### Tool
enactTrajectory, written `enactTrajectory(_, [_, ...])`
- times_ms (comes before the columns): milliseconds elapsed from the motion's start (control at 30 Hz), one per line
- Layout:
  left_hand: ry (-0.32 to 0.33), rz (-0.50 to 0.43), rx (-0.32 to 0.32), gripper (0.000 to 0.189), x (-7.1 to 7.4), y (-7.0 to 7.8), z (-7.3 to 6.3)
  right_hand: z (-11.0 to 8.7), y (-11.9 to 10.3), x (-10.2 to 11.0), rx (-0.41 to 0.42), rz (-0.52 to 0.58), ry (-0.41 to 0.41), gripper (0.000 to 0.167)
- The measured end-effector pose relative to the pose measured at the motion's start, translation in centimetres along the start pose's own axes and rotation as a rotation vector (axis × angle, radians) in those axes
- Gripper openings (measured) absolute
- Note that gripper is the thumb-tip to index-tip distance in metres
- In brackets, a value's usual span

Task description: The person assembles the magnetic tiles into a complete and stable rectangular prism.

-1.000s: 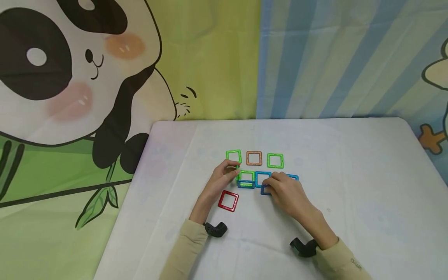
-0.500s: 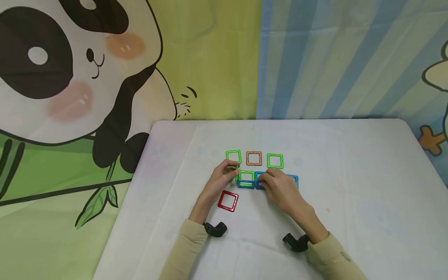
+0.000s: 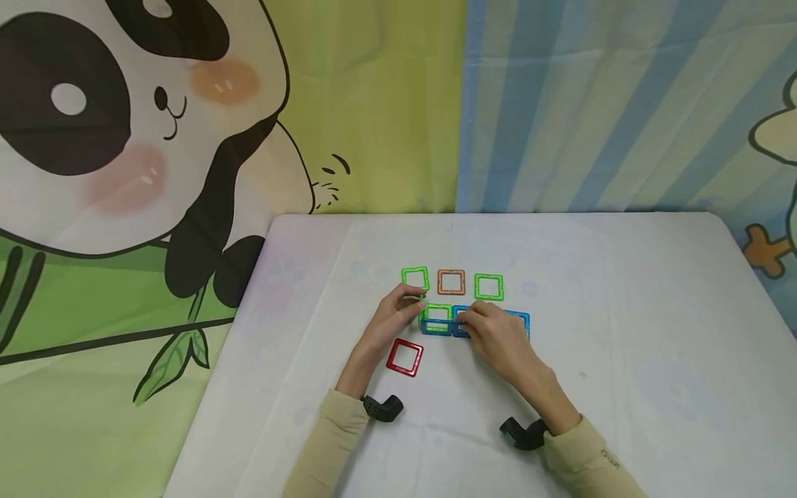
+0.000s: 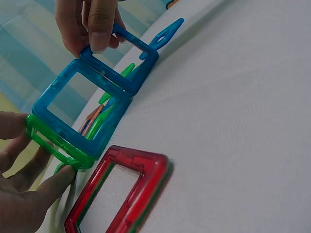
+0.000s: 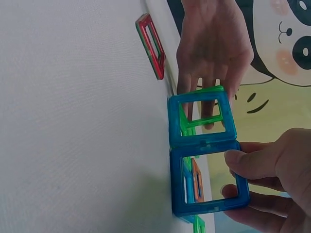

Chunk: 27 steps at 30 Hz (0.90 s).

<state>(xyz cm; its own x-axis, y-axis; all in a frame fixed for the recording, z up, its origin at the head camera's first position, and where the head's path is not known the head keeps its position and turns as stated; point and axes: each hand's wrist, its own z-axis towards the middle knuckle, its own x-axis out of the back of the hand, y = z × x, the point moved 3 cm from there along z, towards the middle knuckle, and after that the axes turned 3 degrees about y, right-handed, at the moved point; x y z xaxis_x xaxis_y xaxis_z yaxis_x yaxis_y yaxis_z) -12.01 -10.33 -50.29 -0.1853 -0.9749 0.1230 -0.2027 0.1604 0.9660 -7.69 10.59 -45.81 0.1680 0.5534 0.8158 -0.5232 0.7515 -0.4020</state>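
Head view, from left to right: just left of the frame's lower centre, the left hand [image 3: 392, 317] pinches the upright green square [image 4: 59, 139] between thumb and fingers. Below it the red square [image 4: 148, 189] lies flat, apart from the rest. Above, near mid-frame, a loose row runs green tile [image 3: 416, 270], orange tile [image 3: 451, 292], second green tile [image 3: 489, 297]. Under that row stands the near blue square [image 5: 174, 121], edge to edge with the gripped blue square [image 5: 204, 208], whose top bar the right hand [image 3: 501, 337] grips between thumb and fingers. A flat blue tile [image 3: 526, 325] shows past the knuckles, partly covered.

What could go wrong: a sideways pull by the right hand might part the two blue squares or swing their shared edge out of line. An inward squeeze from the left hand could tip the green square and drag its neighbour along. Letting go too early might leave the gripped square to topple, if its lower edge is poorly seated; that seam is hidden in the head view.

The white cloth [image 3: 623, 346] is faintly creased, so an edge might catch. Behind it, a panda print [image 3: 205, 173] fills the upper left, then a yellow-green panel [image 3: 386, 104], then blue stripes [image 3: 610, 104] to the upper right.
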Motion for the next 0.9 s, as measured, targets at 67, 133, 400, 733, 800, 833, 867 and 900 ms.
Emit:
enactTrajectory(67, [-0.001, -0.001, 0.000, 0.032, 0.0, -0.1, 0.0, 0.0, 0.0, 0.0, 0.000, -0.001, 0.004, 0.016])
enactTrajectory(133, [-0.002, 0.000, 0.001, 0.032, -0.1, -0.1, 0.1, 0.0, 0.0, 0.0, 0.000, -0.002, 0.009, 0.017])
enactTrajectory(400, [-0.003, -0.004, 0.013, 0.034, -0.1, -0.1, 0.2, -0.3, 0.2, 0.0, 0.004, 0.027, 0.022, 0.020])
enactTrajectory(733, [-0.006, 0.002, 0.019, 0.032, 0.0, 0.1, 0.0, -1.1, 1.3, 0.9, -0.038, 0.061, 0.000, 0.030])
enactTrajectory(800, [-0.004, 0.006, 0.025, 0.032, 0.0, 0.1, 0.0, -1.4, 1.7, 1.2, -0.041, 0.065, 0.000, 0.029])
enactTrajectory(833, [-0.003, 0.008, 0.029, 0.032, 0.1, 0.1, -0.1, -1.5, 1.9, 1.3, -0.045, 0.068, -0.002, 0.029])
enactTrajectory(867, [-0.001, 0.011, 0.032, 0.032, 0.1, 0.1, -0.1, -1.7, 2.1, 1.4, -0.049, 0.066, -0.007, 0.029])
enactTrajectory(900, [0.001, 0.014, 0.035, 0.032, 0.1, 0.1, -0.1, -1.8, 2.4, 1.5, -0.051, 0.060, -0.015, 0.029])
